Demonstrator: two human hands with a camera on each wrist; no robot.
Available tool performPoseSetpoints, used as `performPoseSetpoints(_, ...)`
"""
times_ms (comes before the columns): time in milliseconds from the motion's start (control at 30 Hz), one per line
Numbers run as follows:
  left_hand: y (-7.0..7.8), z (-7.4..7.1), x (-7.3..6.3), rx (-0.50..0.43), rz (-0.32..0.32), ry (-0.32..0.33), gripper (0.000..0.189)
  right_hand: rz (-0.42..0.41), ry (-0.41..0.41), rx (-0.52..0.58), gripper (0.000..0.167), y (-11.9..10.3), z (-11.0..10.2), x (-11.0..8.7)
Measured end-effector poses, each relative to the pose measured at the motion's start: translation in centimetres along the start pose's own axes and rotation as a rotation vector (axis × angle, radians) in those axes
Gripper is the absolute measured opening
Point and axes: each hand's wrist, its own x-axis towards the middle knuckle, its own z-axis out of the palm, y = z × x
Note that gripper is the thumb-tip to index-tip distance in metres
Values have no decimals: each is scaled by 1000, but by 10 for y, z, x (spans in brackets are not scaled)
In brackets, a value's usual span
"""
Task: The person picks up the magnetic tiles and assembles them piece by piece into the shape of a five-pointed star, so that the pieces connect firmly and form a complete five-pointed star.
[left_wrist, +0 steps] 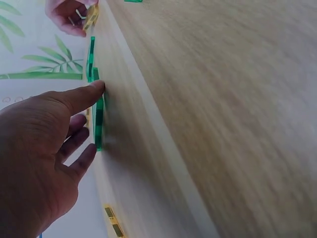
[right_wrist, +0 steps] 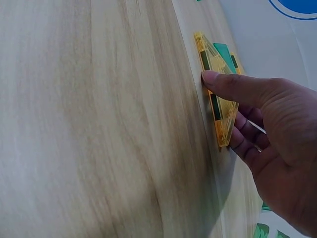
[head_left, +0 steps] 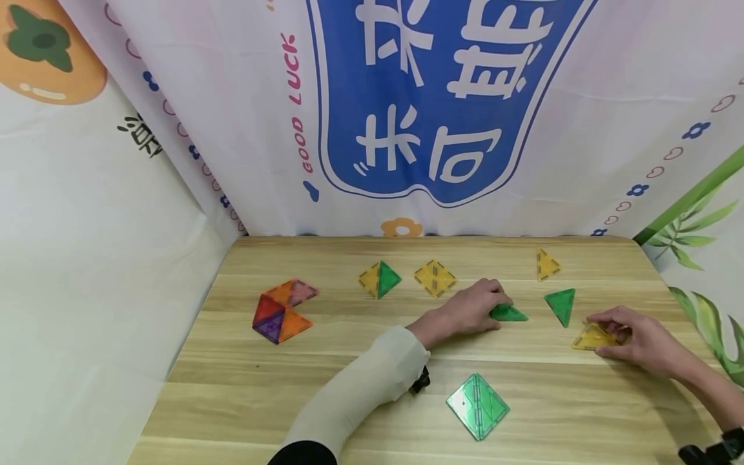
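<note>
My left hand [head_left: 468,307] reaches over the middle right of the table and pinches a green triangular magnetic tile [head_left: 510,314] between thumb and fingers. In the left wrist view the thumb presses on the near edge of that tile [left_wrist: 99,126], and the other fingers are partly hidden behind it. Farther right, my right hand [head_left: 644,341] grips a yellow triangular magnetic tile [head_left: 593,337]. Seen from the right wrist, the thumb lies across the yellow tile [right_wrist: 225,116] with fingers curled behind. Between the two hands lies another green triangle [head_left: 561,306].
A single yellow triangle [head_left: 547,265] lies at the back right. Toward the back are a yellow-green pair [head_left: 388,279] and a yellow diamond [head_left: 435,278]. Several orange, red, purple and pink triangles [head_left: 293,328] form a fan at left. A green diamond [head_left: 478,407] lies in front.
</note>
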Motion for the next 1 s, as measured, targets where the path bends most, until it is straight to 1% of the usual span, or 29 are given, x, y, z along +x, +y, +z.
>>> performPoseSetpoints(100,0,2,0,4,-53,21,56,31,-15,42,57,-1,0,-1)
performPoseSetpoints(200,-1,4,0,11,-108,25,59,72,-38,69,54,-1,-1,-1)
performPoseSetpoints(300,-2,5,0,19,-124,25,58,108,-55,81,49,-2,-4,-2)
performPoseSetpoints(433,-3,4,1,16,-108,23,58,120,-77,147,38,-1,-6,-4)
performPoseSetpoints(533,-4,3,0,-6,-91,23,60,102,-102,242,30,0,-8,-5)
performPoseSetpoints(633,-7,4,-2,-41,-69,32,60,88,-117,313,26,-1,-9,-5)
performPoseSetpoints(700,-9,5,-4,-58,-51,40,60,100,-106,342,25,-3,-9,-5)
performPoseSetpoints(800,-11,5,-9,-67,-22,46,61,169,-89,374,25,-8,-11,-3)
performPoseSetpoints(933,-11,3,-18,-65,26,28,65,289,-75,428,28,-19,-10,1)
performPoseSetpoints(1000,-11,2,-24,-76,49,14,66,314,-65,459,30,-26,-7,4)
